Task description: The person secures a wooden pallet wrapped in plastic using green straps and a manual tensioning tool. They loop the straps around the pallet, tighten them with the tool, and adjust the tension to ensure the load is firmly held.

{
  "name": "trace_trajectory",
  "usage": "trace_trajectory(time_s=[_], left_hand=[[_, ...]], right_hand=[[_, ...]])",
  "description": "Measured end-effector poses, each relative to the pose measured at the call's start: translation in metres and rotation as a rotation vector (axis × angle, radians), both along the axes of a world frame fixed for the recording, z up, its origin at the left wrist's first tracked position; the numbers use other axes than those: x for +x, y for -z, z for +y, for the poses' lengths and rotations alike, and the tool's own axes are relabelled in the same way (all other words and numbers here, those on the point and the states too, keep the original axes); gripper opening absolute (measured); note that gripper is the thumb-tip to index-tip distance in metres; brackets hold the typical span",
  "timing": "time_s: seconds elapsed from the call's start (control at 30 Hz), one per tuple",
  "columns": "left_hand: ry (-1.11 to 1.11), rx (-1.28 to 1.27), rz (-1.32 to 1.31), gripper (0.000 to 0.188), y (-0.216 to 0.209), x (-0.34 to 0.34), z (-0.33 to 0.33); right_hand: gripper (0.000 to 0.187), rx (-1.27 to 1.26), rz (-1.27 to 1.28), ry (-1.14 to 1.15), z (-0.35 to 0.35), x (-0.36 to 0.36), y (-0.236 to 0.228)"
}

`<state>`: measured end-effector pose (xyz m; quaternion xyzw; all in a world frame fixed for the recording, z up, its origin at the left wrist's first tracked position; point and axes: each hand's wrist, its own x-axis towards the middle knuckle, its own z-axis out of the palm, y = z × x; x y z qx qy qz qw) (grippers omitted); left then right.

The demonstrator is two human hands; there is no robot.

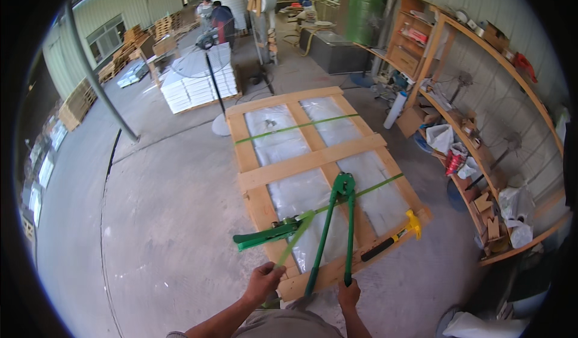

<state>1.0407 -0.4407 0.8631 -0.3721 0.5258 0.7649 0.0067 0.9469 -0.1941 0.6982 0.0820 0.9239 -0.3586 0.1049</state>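
Note:
A flat wooden crate (310, 159) with clear plastic film under its slats lies before me, bound by green straps running across it. My left hand (265, 281) is closed on the loose tail of a green strap (295, 240), at the crate's near left corner. That strap leads up to a green strap tensioner (269, 234) sitting at the crate's left edge. My right hand (348, 294) grips one handle end of a long-handled green strapping sealer (344, 184). The sealer's head rests over the strap, and its other handle is free. Right of it lies a yellow claw hammer (410, 225) with a black grip.
Wooden shelves (439, 28) full of bags, boxes and tools line the right wall. A white stack (201, 85) on a pallet and a pedestal fan (206, 40) stand beyond the crate. Two people (223, 22) are behind the stack. A grey pole (96, 79) rises at left.

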Motion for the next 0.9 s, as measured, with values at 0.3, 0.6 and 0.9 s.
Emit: trace_trajectory(time_s=[0.3,0.6,0.9], left_hand=[[0.797,-0.687,0.337,0.027,0.080,0.041,0.033],[0.906,-0.455,0.302,0.031,0.025,0.044,-0.043],[0.967,-0.599,0.496,0.036,0.071,0.092,-0.173]], right_hand=[[0.022,-0.315,0.180,-0.139,-0.016,0.009,-0.053],[0.020,-0.850,-0.565,0.065,-0.138,0.033,-0.031],[0.043,-1.165,-0.635,0.300,-0.185,0.031,0.027]])
